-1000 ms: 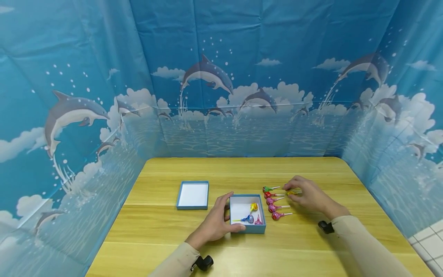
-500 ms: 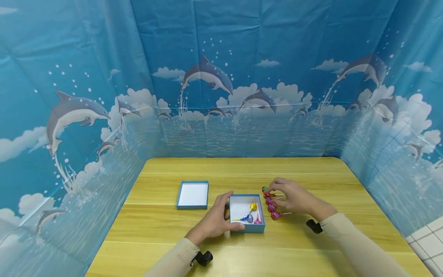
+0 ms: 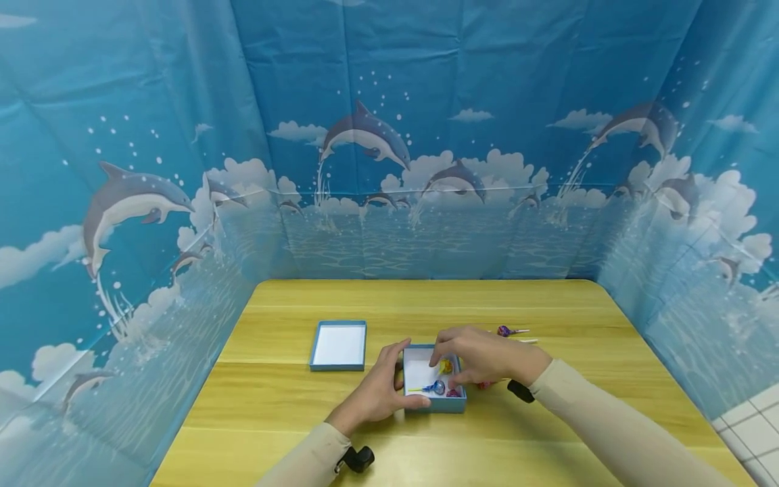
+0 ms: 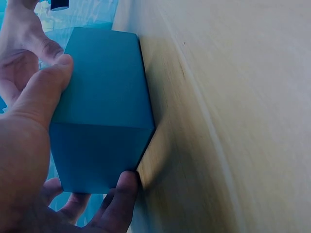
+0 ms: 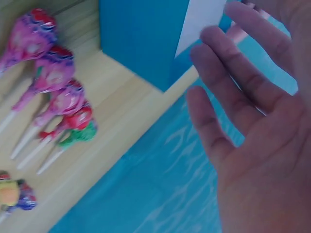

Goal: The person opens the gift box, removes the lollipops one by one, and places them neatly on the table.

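Observation:
My left hand [image 3: 383,385] grips the left side of an uncovered blue box [image 3: 447,405], thumb on the near wall, other fingers around the far side. White inside, the box contains a yellow lollipop [image 3: 446,366], a blue lollipop [image 3: 435,387] and a pink lollipop [image 3: 453,392], partly covered by my thumb. Over its right part reaches my right hand [image 3: 481,355], thumb and index finger spread on either side of the yellow lollipop. In the right wrist view its fingers are apart with nothing between them.
Several pink, red and green lollipops [image 5: 53,73] lie in a row right of the box, mostly under my right arm in the head view. Further right lies a purple-wrapped lollipop [image 3: 505,331]. The shallow blue lid [image 3: 339,346] sits left, white inside up. A dolphin-print curtain [image 3: 377,237] surrounds the table.
My right hand has swept left from beside the lollipops, across their row, to over the box. The left hand keeps its grip on the box.

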### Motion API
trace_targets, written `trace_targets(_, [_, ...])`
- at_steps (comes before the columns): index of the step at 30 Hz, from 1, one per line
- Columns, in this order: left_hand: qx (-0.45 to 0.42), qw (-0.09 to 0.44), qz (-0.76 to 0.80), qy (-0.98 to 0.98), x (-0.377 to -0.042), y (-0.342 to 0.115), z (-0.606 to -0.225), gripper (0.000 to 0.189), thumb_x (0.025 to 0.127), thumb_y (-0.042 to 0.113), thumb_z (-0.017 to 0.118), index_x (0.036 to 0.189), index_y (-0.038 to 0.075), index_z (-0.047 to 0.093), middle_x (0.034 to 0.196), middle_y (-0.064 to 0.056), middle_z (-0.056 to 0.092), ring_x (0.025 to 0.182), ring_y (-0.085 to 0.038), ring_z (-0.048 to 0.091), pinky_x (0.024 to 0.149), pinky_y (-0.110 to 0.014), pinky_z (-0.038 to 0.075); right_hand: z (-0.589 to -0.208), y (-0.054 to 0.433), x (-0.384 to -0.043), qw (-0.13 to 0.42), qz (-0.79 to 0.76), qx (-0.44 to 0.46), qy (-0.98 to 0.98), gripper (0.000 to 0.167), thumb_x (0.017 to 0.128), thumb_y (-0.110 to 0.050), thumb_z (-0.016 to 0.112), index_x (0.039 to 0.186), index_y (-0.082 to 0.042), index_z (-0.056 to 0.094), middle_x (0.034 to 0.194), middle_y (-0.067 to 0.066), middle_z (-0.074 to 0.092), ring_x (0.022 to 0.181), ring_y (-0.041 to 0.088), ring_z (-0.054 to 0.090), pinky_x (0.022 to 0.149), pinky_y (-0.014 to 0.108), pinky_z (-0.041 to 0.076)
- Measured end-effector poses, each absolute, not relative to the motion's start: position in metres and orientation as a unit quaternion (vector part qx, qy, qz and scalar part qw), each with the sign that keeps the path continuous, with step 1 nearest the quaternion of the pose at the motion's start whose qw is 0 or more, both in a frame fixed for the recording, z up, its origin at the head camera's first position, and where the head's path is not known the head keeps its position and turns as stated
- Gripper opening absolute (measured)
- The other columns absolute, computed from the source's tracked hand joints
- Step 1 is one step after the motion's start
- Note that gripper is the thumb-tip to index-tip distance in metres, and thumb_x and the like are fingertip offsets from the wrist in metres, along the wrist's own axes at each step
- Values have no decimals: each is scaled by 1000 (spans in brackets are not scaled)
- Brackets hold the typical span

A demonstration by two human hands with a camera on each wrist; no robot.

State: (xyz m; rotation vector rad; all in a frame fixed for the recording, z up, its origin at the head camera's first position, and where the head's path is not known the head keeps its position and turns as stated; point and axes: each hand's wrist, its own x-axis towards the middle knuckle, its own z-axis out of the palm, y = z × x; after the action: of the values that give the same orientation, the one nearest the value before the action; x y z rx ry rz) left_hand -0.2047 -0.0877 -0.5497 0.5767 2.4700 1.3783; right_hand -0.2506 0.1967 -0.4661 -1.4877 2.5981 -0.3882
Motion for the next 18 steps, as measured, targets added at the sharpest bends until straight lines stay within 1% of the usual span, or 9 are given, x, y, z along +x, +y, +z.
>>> trace_targets(5, [196,131,495,836,-202,-89,-551,122,96,41,100,188,18,22,190,-17,28,146,-30,62,114,-35,66,-465,175,-252,124,-66,-490,860,36,96,-20,100,130,-20,87,128,-4,79,109,14,76,91,27,65])
trace_targets(8, [196,133,500,833,-202,-89,-551,123,96,40,100,188,18,22,190,-17,27,145,-29,63,115,-34,66,-467,166,-252,157,-41,-479,863,36,95,-19,100,129,-22,88,126,-6,79,109,10,74,93,24,65])
trace_targets(13, [197,130,502,832,-202,-88,-551,123,96,40,101,188,19,22,190,-17,27,148,-30,62,118,-36,64,-472,155,-255,169,-6,-486,857,33,93,-17,102,123,-23,89,119,-9,83,104,1,73,93,21,65])
trace_targets(16, [199,126,498,835,-203,-89,-552,122,96,41,100,188,19,22,190,-17,28,150,-30,61,118,-37,64,-475,150,-258,168,13,-480,861,31,94,-21,102,121,-25,88,117,-11,84,100,-3,71,90,20,65])
trace_targets(18, [200,123,493,838,-204,-90,-552,122,96,43,100,188,19,23,190,-16,28,151,-30,59,117,-37,65,-477,147,-259,168,21,-470,866,29,94,-22,102,119,-25,87,114,-10,83,94,-2,68,86,21,63])
